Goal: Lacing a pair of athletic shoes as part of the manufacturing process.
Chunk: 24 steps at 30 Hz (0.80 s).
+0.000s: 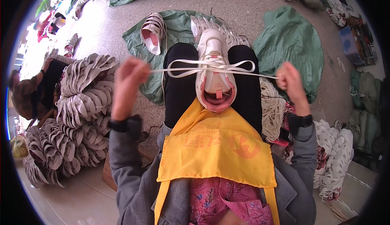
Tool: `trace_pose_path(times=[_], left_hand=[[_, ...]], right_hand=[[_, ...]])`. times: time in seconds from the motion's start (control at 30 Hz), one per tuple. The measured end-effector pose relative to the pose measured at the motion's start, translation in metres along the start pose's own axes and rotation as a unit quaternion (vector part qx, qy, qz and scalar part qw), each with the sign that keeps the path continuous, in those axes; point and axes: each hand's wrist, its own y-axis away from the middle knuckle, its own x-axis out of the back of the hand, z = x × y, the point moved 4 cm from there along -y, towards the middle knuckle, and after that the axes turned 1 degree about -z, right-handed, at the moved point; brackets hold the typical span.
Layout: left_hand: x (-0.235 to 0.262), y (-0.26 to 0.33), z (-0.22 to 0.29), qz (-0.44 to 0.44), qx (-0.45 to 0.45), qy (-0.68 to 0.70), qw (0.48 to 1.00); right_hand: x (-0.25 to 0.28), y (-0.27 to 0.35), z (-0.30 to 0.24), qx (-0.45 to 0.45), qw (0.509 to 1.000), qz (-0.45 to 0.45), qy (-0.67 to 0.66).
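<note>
A white and pink sneaker rests between my knees, its opening toward me and its toe pointing away. Across it lies a white shoelace tied in a bow, with a loop out to each side. My left hand, slightly blurred, is closed on one lace end, drawn out to the left. On the right, my right hand pinches the other end in a fist. Both ends look taut and nearly level. A yellow apron covers my lap just below the shoe.
Stacked grey-white shoe uppers are piled at the left. Green sacks lie on the floor ahead, one with a white shoe upper on it. Bundled white laces hang by my right knee. Another person sits at far left.
</note>
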Motion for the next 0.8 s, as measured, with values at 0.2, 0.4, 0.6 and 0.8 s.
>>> trace_pose_path(times=[0.2, 0.4, 0.6, 0.8], left_hand=[[0.116, 0.018, -0.015, -0.009, 0.047, 0.041, 0.998], [0.002, 0.007, 0.001, -0.049, -0.046, -0.204, 0.977], [-0.088, -0.01, 0.001, -0.114, -0.128, -0.215, 0.961], [-0.116, -0.017, -0.02, -0.143, -0.086, -0.113, 0.979]], right_hand=[[0.196, 0.066, 0.049, 0.019, 0.958, 0.281, -0.054], [0.06, 0.02, 0.018, 0.015, 0.985, 0.121, 0.119], [-0.072, -0.012, -0.017, 0.046, 0.992, -0.049, 0.109], [-0.115, -0.014, -0.022, 0.012, 0.975, -0.084, 0.206]])
